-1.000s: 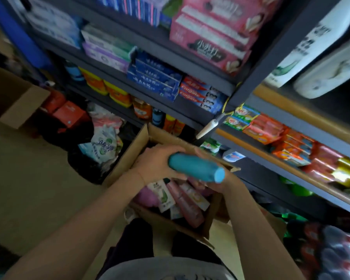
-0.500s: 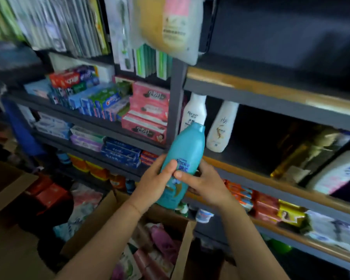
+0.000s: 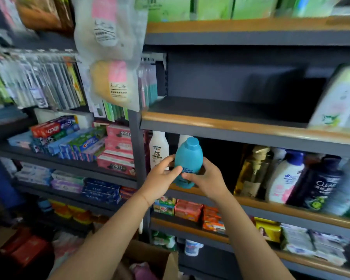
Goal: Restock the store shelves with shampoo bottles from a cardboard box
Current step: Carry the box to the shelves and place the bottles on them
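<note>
Since the earlier frames, the rounded teal plastic shampoo bottle (image 3: 188, 161) has risen from the cardboard box and turned upright, and it now sits closer to the shelf. It is held cap-up at the front lip of the wood-edged grey metal shelf (image 3: 271, 204), its base level with the edge, apparently so it can slide straight in and stand with its label facing out. The left hand (image 3: 162, 175) wraps the bottle's left side, thumb across the front. The right hand (image 3: 205, 178) cups the right side, fingers curled around it. Both hands grip it firmly. Just behind it stands a white shampoo bottle with dark lettering (image 3: 159, 150), and a dark gap lies to the right. Further right are a pump bottle of amber liquid (image 3: 253, 170) and a white bottle with a blue cap (image 3: 285, 176). The brown cardboard box (image 3: 150, 257) waits below.
</note>
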The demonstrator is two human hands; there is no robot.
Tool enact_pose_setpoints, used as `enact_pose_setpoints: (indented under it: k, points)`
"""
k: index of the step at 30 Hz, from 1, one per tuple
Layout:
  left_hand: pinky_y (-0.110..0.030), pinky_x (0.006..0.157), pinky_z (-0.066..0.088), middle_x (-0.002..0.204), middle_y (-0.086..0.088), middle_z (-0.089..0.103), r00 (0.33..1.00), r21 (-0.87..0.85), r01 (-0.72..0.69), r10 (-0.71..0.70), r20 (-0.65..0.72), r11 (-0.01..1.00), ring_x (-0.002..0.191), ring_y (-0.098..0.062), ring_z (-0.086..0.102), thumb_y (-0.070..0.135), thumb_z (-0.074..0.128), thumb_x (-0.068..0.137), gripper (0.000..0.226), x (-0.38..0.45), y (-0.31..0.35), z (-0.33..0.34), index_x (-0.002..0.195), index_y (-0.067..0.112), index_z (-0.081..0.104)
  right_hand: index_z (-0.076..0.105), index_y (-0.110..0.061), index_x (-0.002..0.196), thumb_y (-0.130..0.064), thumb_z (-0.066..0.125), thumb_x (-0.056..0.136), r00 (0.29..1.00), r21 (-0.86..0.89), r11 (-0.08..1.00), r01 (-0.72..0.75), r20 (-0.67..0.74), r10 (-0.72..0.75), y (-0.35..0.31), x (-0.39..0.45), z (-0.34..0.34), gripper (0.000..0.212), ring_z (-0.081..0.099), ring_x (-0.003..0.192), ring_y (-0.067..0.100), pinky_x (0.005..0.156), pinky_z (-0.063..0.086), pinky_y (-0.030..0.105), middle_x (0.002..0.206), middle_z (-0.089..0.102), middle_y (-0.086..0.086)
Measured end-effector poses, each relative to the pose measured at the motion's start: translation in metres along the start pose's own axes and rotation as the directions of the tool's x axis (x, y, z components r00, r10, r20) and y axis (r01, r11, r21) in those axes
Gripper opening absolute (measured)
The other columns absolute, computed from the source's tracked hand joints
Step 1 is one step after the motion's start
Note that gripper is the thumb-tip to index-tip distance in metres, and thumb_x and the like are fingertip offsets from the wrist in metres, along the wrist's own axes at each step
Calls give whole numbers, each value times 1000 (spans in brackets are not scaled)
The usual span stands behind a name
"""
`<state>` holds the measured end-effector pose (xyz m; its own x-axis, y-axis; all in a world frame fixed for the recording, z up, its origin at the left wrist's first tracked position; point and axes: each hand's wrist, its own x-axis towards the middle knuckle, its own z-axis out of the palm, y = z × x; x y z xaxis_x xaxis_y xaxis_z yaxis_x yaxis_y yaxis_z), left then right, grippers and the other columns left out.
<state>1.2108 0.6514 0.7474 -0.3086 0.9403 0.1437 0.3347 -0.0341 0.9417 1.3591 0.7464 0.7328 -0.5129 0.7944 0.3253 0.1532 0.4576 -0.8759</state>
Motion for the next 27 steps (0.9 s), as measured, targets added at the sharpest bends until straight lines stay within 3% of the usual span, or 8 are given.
enact_pose_setpoints:
  k: [2,5,9,11,14,20,24,27]
  points:
    - [-42,102,51,134,8,60,999,-7,42,-43,-22,999,114,-8,61,37,59,98,41,4,-11,8,138,40,51,61,-21,121,-26,83,76,999,-10,999,-33,23,33,15,2,-1,51,63,95,2,81,53,22,104,67,-10]
    - [-45,102,51,126,9,63,995,-13,95,-95,-37,995,117,-12,60,39,55,100,31,13,-18,13,129,47,50,60,-20,121,-27,83,77,998,-26,998,-51,47,52,25,11,-3,50,62,92,0,74,49,14,103,66,-10]
    - [-39,97,52,112,17,63,983,-95,178,-180,-22,979,116,-15,61,27,49,104,34,24,-11,18,137,38,48,57,-21,120,-29,84,75,992,-66,991,-118,32,120,33,28,-6,53,62,96,8,79,53,25,106,65,-6]
    - [-30,90,52,113,16,63,984,-126,171,-174,-20,977,113,-12,61,22,48,104,34,23,-5,23,135,36,48,56,-22,120,-28,84,75,992,-94,989,-116,39,120,33,29,-9,53,62,98,11,77,52,23,107,64,-6]
    - [-23,89,53,115,15,66,994,-158,74,-85,-64,985,106,0,63,16,51,102,30,10,1,25,121,39,54,57,-23,122,-27,83,76,997,-45,998,-40,58,42,23,15,-17,53,63,97,4,81,56,25,107,65,-11]
    - [-30,96,53,122,11,69,947,-184,-265,219,-237,947,117,-8,63,25,61,97,27,13,47,6,122,36,63,62,-21,119,-32,81,79,981,102,976,194,-31,-192,-49,22,-34,46,66,100,10,81,57,31,109,69,-7]
    - [-29,91,55,116,10,71,893,-130,-360,301,-334,924,109,-8,66,28,62,95,26,25,88,-11,120,31,64,64,-19,113,-35,80,79,964,101,961,259,-89,-250,-99,48,-45,41,67,97,12,80,59,37,105,70,-5]
    - [-22,86,55,115,7,69,878,-73,-386,342,-335,920,102,-1,66,20,63,96,34,39,112,-21,130,20,61,66,-17,110,-36,81,78,960,105,958,267,-112,-256,-121,71,-51,40,69,94,13,81,59,41,102,72,-2]
